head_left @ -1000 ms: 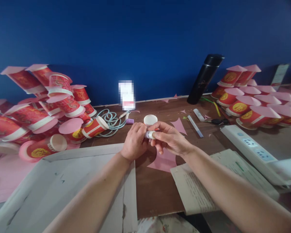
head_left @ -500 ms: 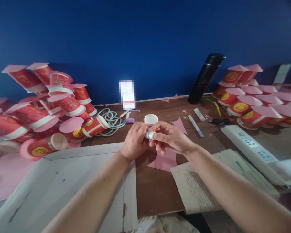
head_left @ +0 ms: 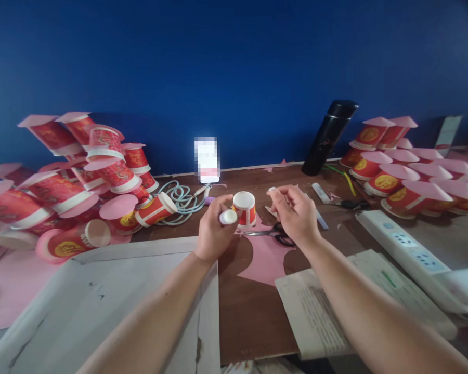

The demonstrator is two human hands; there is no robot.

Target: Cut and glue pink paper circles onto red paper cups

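My left hand (head_left: 214, 228) is closed around a glue stick (head_left: 228, 217), its whitish end pointing towards me. Away to the right, my right hand (head_left: 298, 213) pinches a small white piece (head_left: 272, 190) between thumb and fingertips; what it is made of I cannot tell. Between both hands a red paper cup (head_left: 244, 209) stands upright with its white-rimmed mouth up. Scissors (head_left: 283, 236) with black handles lie just in front of the cup on a cut pink paper sheet (head_left: 265, 262). A purple cap (head_left: 209, 200) lies behind my left hand.
Red cups with pink paper tops (head_left: 113, 176) are heaped at the left, with more at the right (head_left: 413, 182). Around the table are a black flask (head_left: 329, 137), a lit phone (head_left: 207, 160), a coiled cable (head_left: 179, 200), a power strip (head_left: 405, 249) and a white board (head_left: 140, 296).
My hands have separated: the right one has left the glue stick and moved right with a small white piece. The left still grips the stick. The scissors and more of the cup now show.
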